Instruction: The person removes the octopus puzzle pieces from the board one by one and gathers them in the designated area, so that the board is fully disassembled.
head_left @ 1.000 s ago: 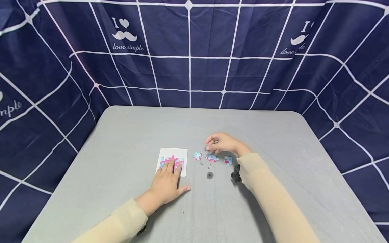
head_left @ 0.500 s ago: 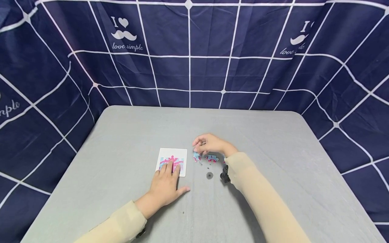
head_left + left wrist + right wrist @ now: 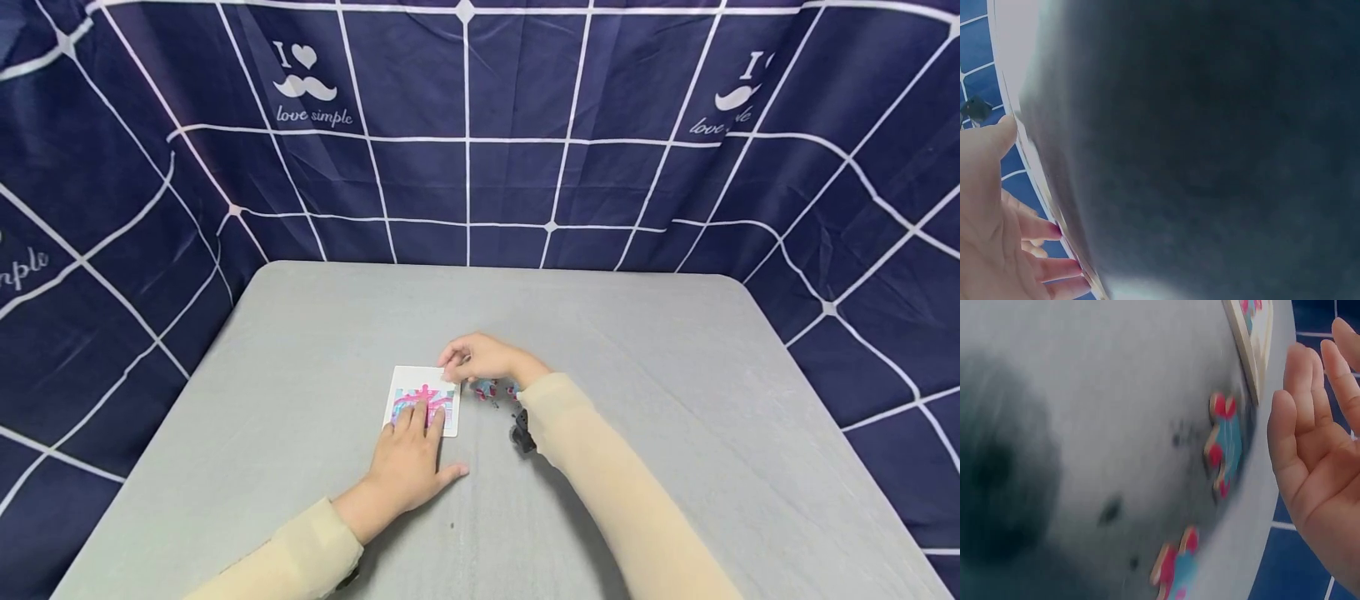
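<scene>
A white-framed jigsaw board [image 3: 405,377] lies on the table with pink and blue pieces in its lower part. My left hand [image 3: 408,458] rests its straight fingers on the board's lower half, thumb spread onto the table. Over the board's upper right corner hovers my right hand [image 3: 483,357], fingers loosely bent; I see nothing held, and cannot tell whether a fingertip touches the frame. A loose blue and pink puzzle piece [image 3: 1229,447] lies just right of the board. Another loose piece [image 3: 1179,569] lies farther right, partly under the right wrist in the head view.
The grey table [image 3: 337,325] spreads around the board. Behind it and at both sides hangs a dark blue curtain [image 3: 517,183] with white lines. A small black device [image 3: 522,432] sits at the right cuff. Dark specks [image 3: 1110,509] mark the table near the pieces.
My right hand has moved left from above the loose pieces to the board's upper right corner. Its forearm now hides the rightmost piece. My left hand has stayed on the board.
</scene>
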A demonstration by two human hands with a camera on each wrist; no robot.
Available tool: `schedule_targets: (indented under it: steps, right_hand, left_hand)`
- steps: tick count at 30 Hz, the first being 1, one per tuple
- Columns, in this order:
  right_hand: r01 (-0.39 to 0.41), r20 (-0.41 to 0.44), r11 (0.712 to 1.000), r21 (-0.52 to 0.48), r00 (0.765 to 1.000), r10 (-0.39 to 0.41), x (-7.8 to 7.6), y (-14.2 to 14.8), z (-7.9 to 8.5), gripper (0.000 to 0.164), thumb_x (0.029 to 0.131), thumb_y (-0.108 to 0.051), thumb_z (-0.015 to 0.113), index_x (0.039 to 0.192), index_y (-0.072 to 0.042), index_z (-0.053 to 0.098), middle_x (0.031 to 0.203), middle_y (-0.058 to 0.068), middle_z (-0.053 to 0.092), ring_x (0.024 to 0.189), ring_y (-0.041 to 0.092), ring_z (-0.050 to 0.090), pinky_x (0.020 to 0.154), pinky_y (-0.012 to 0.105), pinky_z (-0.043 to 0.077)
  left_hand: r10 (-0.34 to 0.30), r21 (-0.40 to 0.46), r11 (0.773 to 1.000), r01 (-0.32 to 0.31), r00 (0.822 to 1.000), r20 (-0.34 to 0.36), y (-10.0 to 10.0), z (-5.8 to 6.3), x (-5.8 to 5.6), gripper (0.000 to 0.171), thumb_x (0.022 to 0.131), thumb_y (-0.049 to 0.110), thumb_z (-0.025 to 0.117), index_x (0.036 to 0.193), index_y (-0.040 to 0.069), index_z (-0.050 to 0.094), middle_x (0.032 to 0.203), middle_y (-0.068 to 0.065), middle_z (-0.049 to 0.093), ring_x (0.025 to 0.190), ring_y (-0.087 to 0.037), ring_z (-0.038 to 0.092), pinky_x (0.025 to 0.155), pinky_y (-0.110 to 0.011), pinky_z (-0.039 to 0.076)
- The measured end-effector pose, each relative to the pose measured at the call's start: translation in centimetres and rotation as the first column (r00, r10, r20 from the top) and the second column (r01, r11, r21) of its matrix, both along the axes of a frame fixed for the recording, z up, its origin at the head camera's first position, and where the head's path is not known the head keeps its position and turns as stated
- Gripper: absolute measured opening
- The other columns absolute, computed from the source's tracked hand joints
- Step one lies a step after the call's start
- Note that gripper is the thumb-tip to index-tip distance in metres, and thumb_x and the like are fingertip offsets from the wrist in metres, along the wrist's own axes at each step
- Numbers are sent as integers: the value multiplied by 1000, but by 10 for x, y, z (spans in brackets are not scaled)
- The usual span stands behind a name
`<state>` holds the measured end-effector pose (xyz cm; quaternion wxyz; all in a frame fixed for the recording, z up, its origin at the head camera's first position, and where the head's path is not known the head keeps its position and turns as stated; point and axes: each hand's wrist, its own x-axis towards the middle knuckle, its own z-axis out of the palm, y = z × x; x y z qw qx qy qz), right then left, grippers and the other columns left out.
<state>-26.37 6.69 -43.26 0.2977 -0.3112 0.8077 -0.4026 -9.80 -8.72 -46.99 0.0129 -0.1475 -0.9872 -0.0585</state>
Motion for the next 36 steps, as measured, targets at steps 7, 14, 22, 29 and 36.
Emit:
schedule_targets:
  steps: [7, 14, 22, 29, 36]
  right_hand:
    - [-67, -70, 997, 25, 995, 68, 3, -22, -1, 28, 88, -11, 68, 114, -2, 65, 93, 2, 69, 79, 15, 66, 74, 29, 50]
    - [-81, -177, 993, 88, 980, 95, 4, -39, -5, 25, 88, -15, 69, 111, -6, 67, 95, 1, 69, 88, 11, 63, 82, 24, 46]
    - [-63, -258, 990, 128, 961, 95, 6, -52, -6, 23, 88, -15, 68, 110, -7, 69, 96, 2, 71, 94, 13, 64, 87, 23, 44]
    - [-79, -250, 986, 149, 961, 115, 6, -60, -7, 23, 88, -12, 67, 110, -6, 70, 98, 3, 71, 92, 11, 64, 84, 20, 45]
    - [-102, -193, 981, 165, 972, 134, 6, -67, -8, 26, 89, -15, 65, 113, -6, 69, 102, 4, 71, 96, 12, 64, 85, 21, 45]
  left_hand:
    - [-14, -39, 999, 13, 1000, -7, -1, -2, -1, 90, 83, 70, 51, 140, 1, 45, 142, -26, 38, 126, -40, 39, 93, -55, 37]
    - [-25, -59, 998, 25, 1000, -7, -1, -2, -1, 90, 83, 71, 50, 140, 1, 44, 141, -26, 39, 126, -39, 40, 92, -54, 38]
    - [-37, -60, 998, 36, 999, -15, -2, -1, -2, 90, 83, 70, 51, 139, 0, 45, 139, -27, 40, 124, -39, 41, 92, -54, 39]
    - [-47, -58, 997, 46, 999, -8, -3, 0, -2, 89, 83, 69, 52, 138, -1, 45, 139, -28, 40, 122, -40, 43, 91, -55, 40]
    - [-63, -69, 996, 59, 997, -49, -3, 2, -3, 89, 82, 69, 52, 136, -2, 47, 136, -27, 42, 118, -40, 45, 88, -54, 42]
